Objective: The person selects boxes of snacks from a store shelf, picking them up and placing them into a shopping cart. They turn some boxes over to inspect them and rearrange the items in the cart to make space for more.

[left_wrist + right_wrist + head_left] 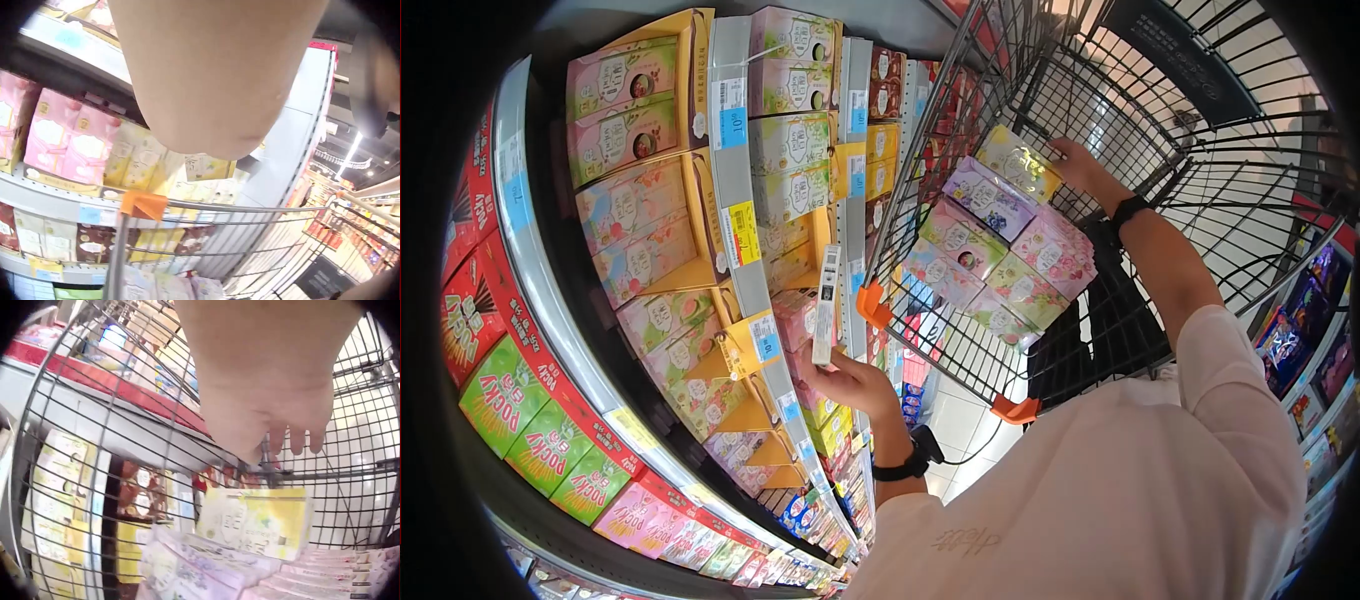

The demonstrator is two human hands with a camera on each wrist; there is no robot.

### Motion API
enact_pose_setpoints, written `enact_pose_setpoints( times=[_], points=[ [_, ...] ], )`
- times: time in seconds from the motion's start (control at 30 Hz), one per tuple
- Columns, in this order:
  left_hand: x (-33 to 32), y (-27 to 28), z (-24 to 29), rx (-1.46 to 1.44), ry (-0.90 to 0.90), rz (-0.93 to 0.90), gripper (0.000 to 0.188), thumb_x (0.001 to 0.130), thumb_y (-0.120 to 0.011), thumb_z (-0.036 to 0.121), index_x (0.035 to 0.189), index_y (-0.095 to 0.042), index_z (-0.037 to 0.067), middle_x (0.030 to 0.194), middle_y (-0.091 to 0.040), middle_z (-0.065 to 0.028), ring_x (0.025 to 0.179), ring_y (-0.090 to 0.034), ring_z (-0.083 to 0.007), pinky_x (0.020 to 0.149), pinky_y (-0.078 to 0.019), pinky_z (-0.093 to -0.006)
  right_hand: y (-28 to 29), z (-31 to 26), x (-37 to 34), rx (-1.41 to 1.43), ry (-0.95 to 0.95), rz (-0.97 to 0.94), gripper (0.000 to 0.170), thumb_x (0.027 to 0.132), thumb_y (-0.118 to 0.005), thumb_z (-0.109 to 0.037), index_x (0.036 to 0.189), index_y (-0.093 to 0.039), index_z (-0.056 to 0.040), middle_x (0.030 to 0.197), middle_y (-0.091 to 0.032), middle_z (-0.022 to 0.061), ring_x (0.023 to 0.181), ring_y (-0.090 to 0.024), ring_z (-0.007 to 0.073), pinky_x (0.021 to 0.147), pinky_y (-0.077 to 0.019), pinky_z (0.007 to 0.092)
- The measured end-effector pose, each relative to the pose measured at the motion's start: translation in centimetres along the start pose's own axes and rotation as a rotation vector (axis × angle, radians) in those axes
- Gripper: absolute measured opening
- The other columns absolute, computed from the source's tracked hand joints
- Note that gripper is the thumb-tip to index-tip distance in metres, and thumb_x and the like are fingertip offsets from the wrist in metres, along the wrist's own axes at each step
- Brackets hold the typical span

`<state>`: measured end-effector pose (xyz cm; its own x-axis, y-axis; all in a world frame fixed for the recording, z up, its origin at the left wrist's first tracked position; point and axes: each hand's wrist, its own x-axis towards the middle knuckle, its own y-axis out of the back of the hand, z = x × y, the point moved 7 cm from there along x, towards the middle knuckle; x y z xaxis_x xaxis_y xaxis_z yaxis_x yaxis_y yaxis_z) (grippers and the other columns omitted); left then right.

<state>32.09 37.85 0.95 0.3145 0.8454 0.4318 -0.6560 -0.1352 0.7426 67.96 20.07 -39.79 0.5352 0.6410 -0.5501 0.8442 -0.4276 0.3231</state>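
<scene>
In the head view, my left hand (852,384) holds a slim box (826,310) upright by its lower end, its pale narrow side towards me. The left wrist view shows part of that yellowish box (209,169) beyond the hand (206,81). My right hand (1084,168) is inside the cart, beside a yellow box (1020,162) lying on several pastel boxes (990,205). The right wrist view has the right hand's fingers (297,440) loosely bent above the yellow box (256,522), with a gap between; its thumb is hidden.
The wire cart (940,365) with orange corners (873,306) stands beside shelves of boxed snacks (635,230). Price-tag rails (745,240) run along the shelf edges, close to my left hand. Red, green and pink boxes (505,395) line the far left; another shelf (1305,350) is at the right.
</scene>
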Motion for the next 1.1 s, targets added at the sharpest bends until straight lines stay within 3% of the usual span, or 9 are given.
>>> enact_pose_setpoints(
  times=[0.2,0.27,0.3,0.37,0.5,0.7,0.97,1.03,1.1],
  points=[
    [-1.9,-3.6,8.9,-0.099,-0.162,-0.101,0.025,0.098,-0.048,0.011,0.118,-0.045,-0.003,0.111,-0.049,-0.0155,0.1,-0.052,-0.0234,0.087,-0.0432,-0.0332,6.4,-7.8,-1.4,0.264,0.05,0.082,0.036,0.086,-0.061,-0.014,0.12,-0.06,-0.0056,0.115,-0.064,0.0115,0.105,-0.06,0.0242,0.089,-0.0478,0.0362],
    [-2.2,-7.7,10.4,-0.142,-0.086,-0.37,0.032,0.098,-0.048,0.011,0.126,-0.045,-0.005,0.12,-0.051,-0.0174,0.108,-0.053,-0.0261,0.095,-0.041,-0.0353,7.5,-14.9,-5.0,0.506,0.009,-0.259,0.034,0.094,-0.058,-0.024,0.121,-0.058,-0.0056,0.122,-0.06,0.0073,0.11,-0.056,0.0193,0.094,-0.0452,0.0339],
    [-2.4,-10.3,10.8,-0.294,-0.056,-0.479,0.037,0.098,-0.048,0.011,0.131,-0.044,-0.005,0.124,-0.052,-0.0184,0.109,-0.054,-0.0269,0.096,-0.0414,-0.0359,8.4,-15.6,-5.4,0.496,0.008,-0.255,0.034,0.094,-0.058,-0.024,0.121,-0.058,-0.0056,0.122,-0.06,0.0073,0.11,-0.056,0.0193,0.094,-0.0452,0.0339],
    [-2.3,-15.5,12.2,-0.468,0.08,-0.736,0.04,0.098,-0.046,0.008,0.135,-0.041,-0.005,0.131,-0.05,-0.0188,0.117,-0.052,-0.0268,0.099,-0.0404,-0.0357,7.4,-16.8,-7.1,0.652,-0.074,-0.678,0.04,0.094,-0.059,-0.029,0.125,-0.057,-0.005,0.127,-0.057,0.0082,0.115,-0.053,0.0179,0.097,-0.0434,0.0339],
    [-4.4,-25.2,9.3,-0.551,0.114,-0.816,0.041,0.097,-0.045,0.008,0.136,-0.041,-0.005,0.127,-0.053,-0.0198,0.117,-0.052,-0.0268,0.099,-0.0402,-0.0332,6.5,-13.8,-8.3,0.407,-0.011,-0.876,0.044,0.091,-0.063,-0.022,0.129,-0.054,-0.0013,0.122,-0.06,0.006,0.11,-0.055,0.0157,0.095,-0.0443,0.0315],
    [-7.1,-31.8,6.8,-0.566,0.316,-0.883,0.036,0.095,-0.048,0.006,0.129,-0.049,-0.004,0.124,-0.058,-0.0176,0.111,-0.057,-0.024,0.095,-0.0433,-0.0324,5.6,-7.1,-6.6,0.371,-0.074,-0.665,0.043,0.087,-0.067,-0.015,0.127,-0.057,-0.0039,0.111,-0.065,0.0043,0.1,-0.059,0.0134,0.087,-0.0482,0.0294],
    [-9.4,-31.0,2.6,-0.595,0.534,-0.957,0.033,0.091,-0.05,0.002,0.123,-0.055,-0.002,0.113,-0.063,-0.0147,0.095,-0.062,-0.0192,0.084,-0.048,-0.0289,5.4,-3.6,-6.9,0.453,-0.244,-0.475,0.04,0.092,-0.061,-0.024,0.128,-0.057,-0.0077,0.103,-0.065,0.0006,0.087,-0.059,0.0118,0.074,-0.0489,0.0276],
    [-10.2,-31.0,1.9,-0.418,0.526,-1.194,0.029,0.094,-0.05,0.005,0.122,-0.055,0.0,0.115,-0.061,-0.0088,0.098,-0.06,-0.0131,0.082,-0.0473,-0.0261,5.5,-4.0,-7.2,0.507,-0.3,-0.414,0.04,0.092,-0.061,-0.024,0.128,-0.057,-0.0078,0.102,-0.065,0.0002,0.087,-0.059,0.0119,0.073,-0.049,0.0275],
    [-10.0,-30.3,2.5,-0.514,0.569,-1.117,0.028,0.094,-0.049,0.005,0.121,-0.056,0.0,0.114,-0.061,-0.0084,0.097,-0.06,-0.0135,0.083,-0.0474,-0.0267,5.5,-4.4,-7.1,0.646,-0.339,-0.323,0.04,0.092,-0.061,-0.023,0.129,-0.056,-0.0086,0.1,-0.065,0.0009,0.088,-0.058,0.0128,0.075,-0.0498,0.0298]
  ],
)
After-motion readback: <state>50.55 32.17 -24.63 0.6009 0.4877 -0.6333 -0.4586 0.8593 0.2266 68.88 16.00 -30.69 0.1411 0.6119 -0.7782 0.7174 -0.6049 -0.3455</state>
